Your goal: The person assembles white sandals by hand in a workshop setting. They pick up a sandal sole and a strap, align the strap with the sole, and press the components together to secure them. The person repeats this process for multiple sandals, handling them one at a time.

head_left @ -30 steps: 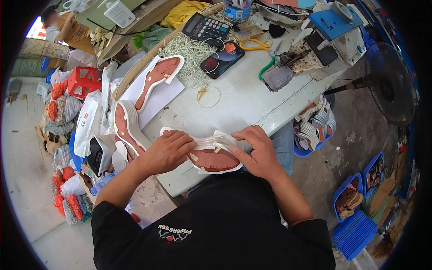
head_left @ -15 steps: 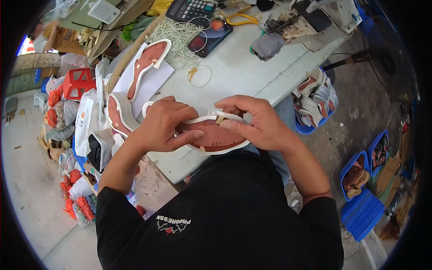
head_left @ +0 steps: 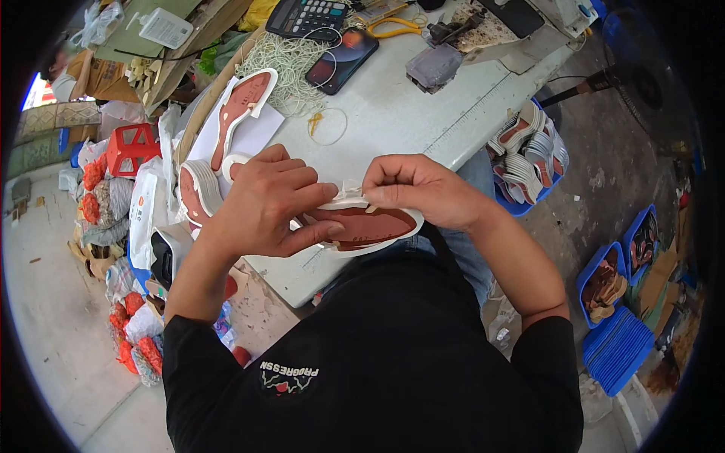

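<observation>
Shoe sole, reddish-brown with white rim, is held above the near edge of the worktop, long axis left-right; left hand clasps its left end, right hand pinches a white strip on its far rim.

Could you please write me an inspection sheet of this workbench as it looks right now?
Surface: pale table, scuffed.
Job's things: white-rimmed brown shoe sole held over the table's near edge; a white strip at its rim.
Clutter: calculator, phone, yellow scissors, mesh netting, more soles.
Hands: left hand grips the sole; right hand pinches the strip.
Cables: thin loop.
Surroundings: blue bins, red crate, bags.
</observation>
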A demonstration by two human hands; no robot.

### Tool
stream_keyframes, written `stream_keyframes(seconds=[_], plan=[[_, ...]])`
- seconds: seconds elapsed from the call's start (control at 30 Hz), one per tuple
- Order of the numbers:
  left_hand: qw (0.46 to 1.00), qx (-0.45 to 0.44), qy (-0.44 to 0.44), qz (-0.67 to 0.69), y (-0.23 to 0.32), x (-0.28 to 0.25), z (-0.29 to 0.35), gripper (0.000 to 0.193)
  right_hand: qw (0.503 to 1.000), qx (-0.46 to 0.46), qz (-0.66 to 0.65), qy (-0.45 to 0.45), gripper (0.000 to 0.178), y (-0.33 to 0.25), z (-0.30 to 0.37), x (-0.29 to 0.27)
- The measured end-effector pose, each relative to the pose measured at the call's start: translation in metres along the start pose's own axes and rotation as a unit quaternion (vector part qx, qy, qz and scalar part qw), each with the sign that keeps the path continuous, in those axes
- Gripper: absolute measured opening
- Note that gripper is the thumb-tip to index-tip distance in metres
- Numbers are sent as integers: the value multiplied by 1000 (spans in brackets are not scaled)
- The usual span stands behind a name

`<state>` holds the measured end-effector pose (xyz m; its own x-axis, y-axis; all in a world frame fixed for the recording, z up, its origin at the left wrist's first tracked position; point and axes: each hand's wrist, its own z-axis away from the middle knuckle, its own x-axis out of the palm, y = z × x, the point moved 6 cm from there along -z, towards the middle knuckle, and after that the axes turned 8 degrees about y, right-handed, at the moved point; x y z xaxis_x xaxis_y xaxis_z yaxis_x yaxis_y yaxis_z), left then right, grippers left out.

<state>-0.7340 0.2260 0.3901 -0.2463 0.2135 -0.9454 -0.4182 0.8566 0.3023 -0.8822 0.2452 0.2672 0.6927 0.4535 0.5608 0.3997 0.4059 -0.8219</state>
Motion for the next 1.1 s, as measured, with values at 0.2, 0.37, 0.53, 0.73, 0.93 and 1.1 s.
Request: stream_keyframes(seconds=[0.2,0.37,0.53,0.73,0.93,1.1], plan=[[1000,4,-19,-13,6,3,-5,32,1000,-2,24,-9,15,3,-2,-5],[1000,-21,4,-1,3,8,-7,34,996,-21,8,88,16,3,0,-9],[999,-43,15,26,-1,22,-5,37,987,-28,56,145,15,4,2,-22],[995,-73,6,68,-13,24,0,38,992,-8,-18,123,17,1,6,-20],[992,-94,-7,87,-13,23,-2,33,996,-9,-4,92,14,5,5,-18],[991,-97,-25,94,-12,26,-4,32,991,-44,32,124,12,3,5,-25]])
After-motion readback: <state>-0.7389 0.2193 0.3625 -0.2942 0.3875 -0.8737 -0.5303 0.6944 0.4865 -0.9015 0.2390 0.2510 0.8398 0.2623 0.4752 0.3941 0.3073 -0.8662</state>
